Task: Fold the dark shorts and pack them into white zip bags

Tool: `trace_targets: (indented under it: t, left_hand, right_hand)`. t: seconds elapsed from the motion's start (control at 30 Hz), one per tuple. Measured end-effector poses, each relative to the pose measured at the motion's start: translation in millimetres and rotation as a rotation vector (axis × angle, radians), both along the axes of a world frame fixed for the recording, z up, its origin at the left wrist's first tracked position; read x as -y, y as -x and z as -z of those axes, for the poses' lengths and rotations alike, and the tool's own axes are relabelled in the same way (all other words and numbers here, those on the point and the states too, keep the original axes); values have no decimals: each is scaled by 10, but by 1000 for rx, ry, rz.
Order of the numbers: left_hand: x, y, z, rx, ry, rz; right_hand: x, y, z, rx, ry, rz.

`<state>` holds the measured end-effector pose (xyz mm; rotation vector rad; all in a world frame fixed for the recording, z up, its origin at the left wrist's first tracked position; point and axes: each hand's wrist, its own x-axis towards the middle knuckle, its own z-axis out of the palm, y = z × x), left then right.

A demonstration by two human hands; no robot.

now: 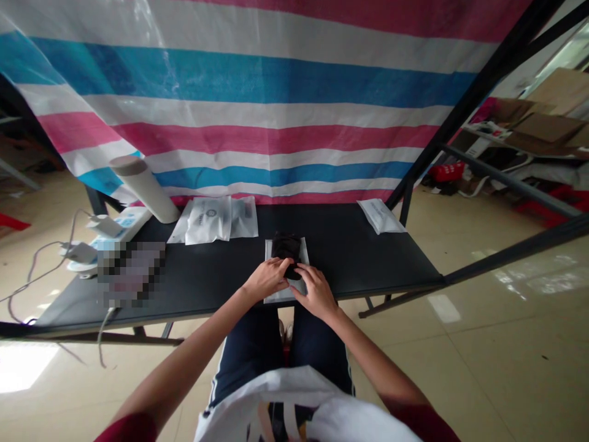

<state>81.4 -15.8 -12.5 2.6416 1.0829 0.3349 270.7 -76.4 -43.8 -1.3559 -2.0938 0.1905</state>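
A soft-looking black folded item (286,245), perhaps cloth, lies on a pale flat plastic bag (271,294) at the table's front edge. Its exact kind is too dark to make out. My left hand (269,277) has its fingers closed on the item's near left side. From the right, my right hand (316,291) grips the near right side, with its thumb close to the left fingertips. Both hands hide part of the item and the middle of the bag.
Several white pouches (209,220) lie at the back left of the black table (368,264), another pouch (381,216) at the back right. A bottle (145,187), a power strip (131,222) with chargers and a blurred-out object (133,270) are leftward. A striped sheet (276,116) hangs behind.
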Motion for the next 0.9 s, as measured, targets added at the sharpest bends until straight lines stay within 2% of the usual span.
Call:
trace_targets:
  t: [0.13, 0.3, 0.47, 0.57, 0.67, 0.77, 0.9]
  left_hand:
    - [-173, 36, -35, 109, 60, -35]
    - [-525, 64, -58, 230, 104, -109]
    - [-893, 5, -24, 232, 159, -101]
    - [-1048, -58, 37, 199, 73, -113]
    - [-1103, -112, 105, 93, -87, -224]
    - [-1060, -155, 138, -28, -197, -347]
    - [-904, -203, 119, -98, -256, -304]
  right_hand:
    - [-21, -10, 163, -149, -25, 89]
    - [-124, -22, 314, -253, -2, 189]
    - [-124, -13, 343, -284, 23, 214]
    - [-111, 3, 325, -263, 33, 227]
    - [-98, 27, 309, -213, 26, 226]
    - [-95, 50, 306, -147, 20, 224]
    - [-105, 65, 304, -64, 40, 197]
